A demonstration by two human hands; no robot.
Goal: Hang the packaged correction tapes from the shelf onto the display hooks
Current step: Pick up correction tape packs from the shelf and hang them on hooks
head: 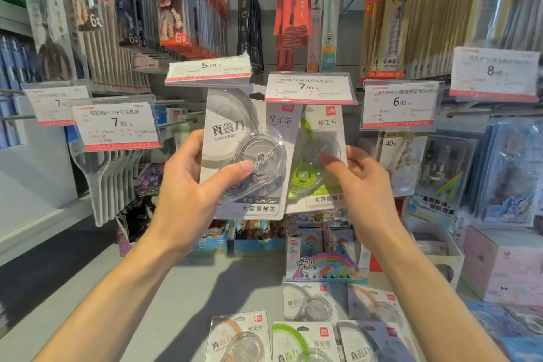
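Stationery aisle, grey shelf strewn with correction tapes.
Left hand gripping grey pack; right hand pinching green pack.

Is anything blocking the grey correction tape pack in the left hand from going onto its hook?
Yes. The 7.90 price tag hangs across the top of the grey pack, hiding the hook.

The grey correction tape pack reads "真省力", "修正带", "30m×5mm" and "大容量带芯". Just above it, one price tag reads "5.00"; the tag to its right reads "7.90". Below, a box reads "My Little Pony".
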